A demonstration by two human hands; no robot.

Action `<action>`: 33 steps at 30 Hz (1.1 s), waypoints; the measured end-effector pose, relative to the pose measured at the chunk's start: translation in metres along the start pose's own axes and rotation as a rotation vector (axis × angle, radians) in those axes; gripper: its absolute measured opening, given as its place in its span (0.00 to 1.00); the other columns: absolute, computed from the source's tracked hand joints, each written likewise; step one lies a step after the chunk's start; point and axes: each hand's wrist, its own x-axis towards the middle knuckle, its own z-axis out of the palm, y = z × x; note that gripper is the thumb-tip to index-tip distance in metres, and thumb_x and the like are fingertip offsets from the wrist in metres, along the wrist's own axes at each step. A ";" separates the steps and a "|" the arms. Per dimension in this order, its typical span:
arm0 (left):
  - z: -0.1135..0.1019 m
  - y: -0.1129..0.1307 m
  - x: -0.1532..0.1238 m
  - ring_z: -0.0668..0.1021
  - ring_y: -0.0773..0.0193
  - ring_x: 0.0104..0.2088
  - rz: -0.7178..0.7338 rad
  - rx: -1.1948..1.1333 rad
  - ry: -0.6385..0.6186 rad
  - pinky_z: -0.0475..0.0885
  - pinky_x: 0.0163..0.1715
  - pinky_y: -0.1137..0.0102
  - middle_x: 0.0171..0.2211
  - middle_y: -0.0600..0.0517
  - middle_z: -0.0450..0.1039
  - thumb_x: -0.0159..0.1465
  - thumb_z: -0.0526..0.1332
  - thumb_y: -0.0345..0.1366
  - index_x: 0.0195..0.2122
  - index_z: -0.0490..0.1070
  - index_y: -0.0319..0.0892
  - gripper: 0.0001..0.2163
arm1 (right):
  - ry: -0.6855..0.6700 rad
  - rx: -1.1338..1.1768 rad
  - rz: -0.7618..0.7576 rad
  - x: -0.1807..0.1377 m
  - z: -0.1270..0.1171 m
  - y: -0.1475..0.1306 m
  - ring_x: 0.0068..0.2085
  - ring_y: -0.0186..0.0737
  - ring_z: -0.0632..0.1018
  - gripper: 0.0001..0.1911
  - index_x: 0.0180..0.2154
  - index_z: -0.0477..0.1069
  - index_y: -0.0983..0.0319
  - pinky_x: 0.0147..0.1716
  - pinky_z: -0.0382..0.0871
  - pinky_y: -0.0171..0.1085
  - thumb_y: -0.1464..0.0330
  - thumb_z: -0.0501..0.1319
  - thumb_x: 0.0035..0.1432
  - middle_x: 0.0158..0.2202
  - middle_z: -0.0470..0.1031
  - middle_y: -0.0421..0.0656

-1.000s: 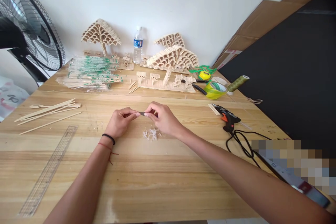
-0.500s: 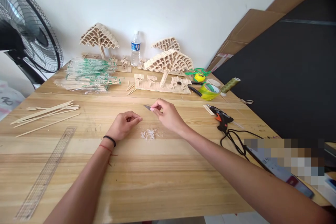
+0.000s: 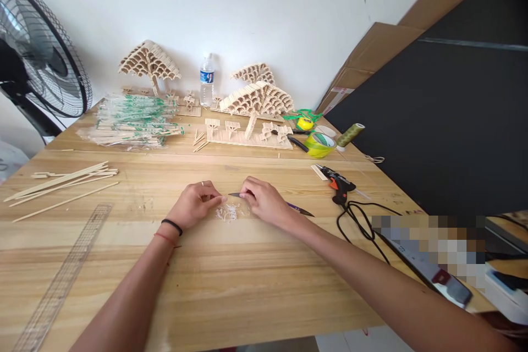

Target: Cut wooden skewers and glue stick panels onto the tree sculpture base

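My right hand (image 3: 264,201) grips a small knife (image 3: 235,194), its dark pointed blade aimed left. Behind the right wrist a purple and dark pointed piece (image 3: 303,210) sticks out; whether it belongs to the knife I cannot tell. My left hand (image 3: 193,204) is closed, thumb and fingertips pinched together just left of the blade tip. Anything in that pinch is too small to make out. Below and between both hands lies a little heap of white shavings (image 3: 227,213) on the wooden table (image 3: 247,286).
Bamboo sticks (image 3: 61,181) and a clear ruler (image 3: 61,280) lie left. Behind stand stick-built models (image 3: 251,143), bagged sticks (image 3: 132,121) and a bottle (image 3: 207,82). A glue gun (image 3: 339,184) with cable, yellow tape (image 3: 319,144) and a phone (image 3: 429,264) are right.
My right hand has come down toward the table with the knife, bringing the blade tip close to my left fingertips. The purple and dark piece now shows behind the wrist. The view has shifted slightly.
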 end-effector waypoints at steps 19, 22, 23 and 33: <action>-0.002 -0.003 0.000 0.72 0.65 0.28 -0.021 0.001 -0.010 0.64 0.29 0.70 0.29 0.50 0.75 0.65 0.63 0.41 0.30 0.80 0.41 0.12 | 0.048 -0.023 0.017 0.001 -0.009 0.016 0.33 0.40 0.73 0.12 0.29 0.66 0.58 0.34 0.62 0.36 0.80 0.57 0.58 0.31 0.72 0.40; -0.002 -0.003 0.000 0.71 0.66 0.26 -0.010 0.005 0.010 0.64 0.27 0.71 0.30 0.51 0.77 0.65 0.60 0.39 0.38 0.81 0.42 0.10 | 0.115 -0.042 0.055 0.012 -0.012 0.024 0.34 0.42 0.74 0.11 0.30 0.65 0.59 0.36 0.63 0.37 0.80 0.55 0.59 0.32 0.71 0.42; -0.002 -0.004 0.000 0.70 0.66 0.25 -0.024 0.002 0.014 0.63 0.26 0.71 0.29 0.52 0.77 0.65 0.60 0.39 0.39 0.81 0.41 0.10 | 0.137 -0.050 0.075 0.017 -0.011 0.029 0.35 0.43 0.74 0.11 0.30 0.65 0.59 0.36 0.63 0.38 0.80 0.55 0.60 0.32 0.71 0.43; -0.004 -0.005 0.001 0.71 0.64 0.26 -0.038 0.067 0.096 0.65 0.29 0.70 0.26 0.53 0.73 0.67 0.54 0.37 0.40 0.78 0.41 0.12 | 0.048 -0.034 0.008 0.011 -0.004 0.021 0.33 0.41 0.73 0.12 0.29 0.65 0.58 0.34 0.62 0.36 0.81 0.56 0.58 0.30 0.71 0.41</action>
